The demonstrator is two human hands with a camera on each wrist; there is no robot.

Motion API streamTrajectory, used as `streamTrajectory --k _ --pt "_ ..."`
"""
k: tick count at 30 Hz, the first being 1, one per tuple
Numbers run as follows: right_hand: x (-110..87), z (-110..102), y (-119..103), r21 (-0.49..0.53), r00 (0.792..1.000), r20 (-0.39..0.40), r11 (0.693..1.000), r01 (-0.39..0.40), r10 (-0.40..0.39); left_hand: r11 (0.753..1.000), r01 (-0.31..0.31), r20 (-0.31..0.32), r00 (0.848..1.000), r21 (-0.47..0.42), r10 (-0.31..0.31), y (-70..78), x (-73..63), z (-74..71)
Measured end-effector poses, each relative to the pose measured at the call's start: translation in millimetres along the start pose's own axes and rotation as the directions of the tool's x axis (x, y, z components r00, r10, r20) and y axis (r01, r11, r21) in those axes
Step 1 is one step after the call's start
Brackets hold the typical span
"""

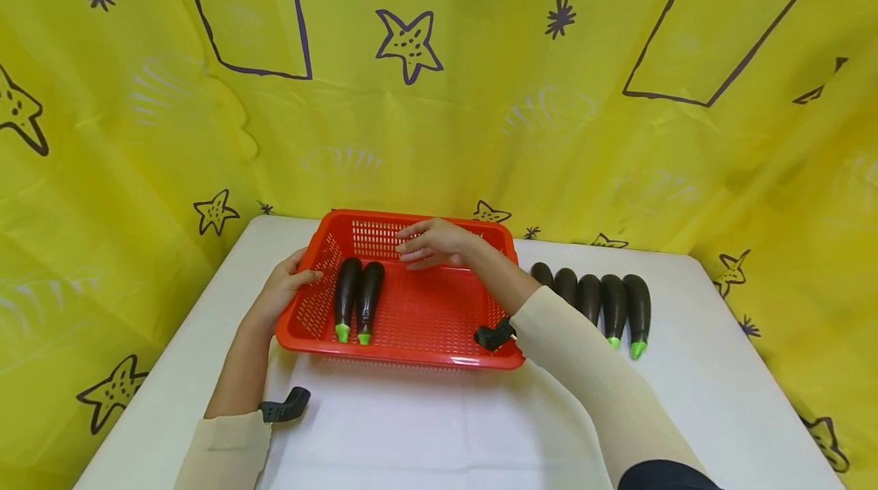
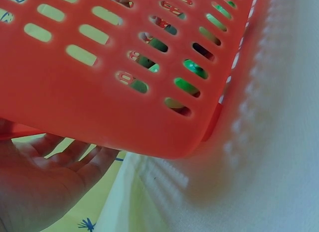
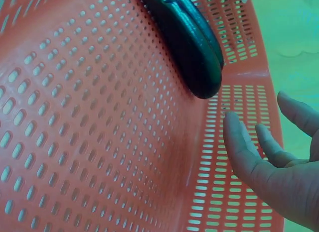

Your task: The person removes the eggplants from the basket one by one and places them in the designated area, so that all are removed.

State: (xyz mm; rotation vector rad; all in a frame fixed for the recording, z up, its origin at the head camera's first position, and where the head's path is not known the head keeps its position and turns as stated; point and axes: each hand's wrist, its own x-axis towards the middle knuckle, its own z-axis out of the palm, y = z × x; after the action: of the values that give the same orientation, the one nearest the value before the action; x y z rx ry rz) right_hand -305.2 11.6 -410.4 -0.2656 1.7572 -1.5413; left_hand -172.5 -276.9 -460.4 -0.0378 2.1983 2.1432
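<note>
The person over there wears plain cream sleeves ending short of the wrists: the left sleeve (image 1: 225, 450) at the lower left of the frame, faintly creased across, and the right sleeve (image 1: 597, 368) at the lower right, meeting a rounded black piece (image 1: 664, 475) by the bottom edge. By each sleeve's end sits a stubby, bent black gadget, the left gadget (image 1: 288, 406) dotted with small marks, the right gadget (image 1: 494, 335) similarly blocky. The fingers (image 3: 242, 151) are bare.

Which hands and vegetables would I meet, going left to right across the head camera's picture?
Left hand, two eggplants in the red basket, right hand, row of five eggplants outside it.
</note>
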Motion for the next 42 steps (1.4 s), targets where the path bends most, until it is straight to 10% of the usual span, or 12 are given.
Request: streamTrajectory --k 13,42 --pt "13.0 14.7 22.4 -0.153 0.996 0.087 0.988 -0.020 0.034 1.000 0.009 0.007 1.000 0.009 -0.009 -0.3 -1.2 -0.2" --pt "25.5 20.7 38.3 -0.050 0.978 0.203 0.996 0.069 -0.058 1.000 0.002 0.011 1.000 -0.013 -0.002 2.6 -1.1 -1.2"
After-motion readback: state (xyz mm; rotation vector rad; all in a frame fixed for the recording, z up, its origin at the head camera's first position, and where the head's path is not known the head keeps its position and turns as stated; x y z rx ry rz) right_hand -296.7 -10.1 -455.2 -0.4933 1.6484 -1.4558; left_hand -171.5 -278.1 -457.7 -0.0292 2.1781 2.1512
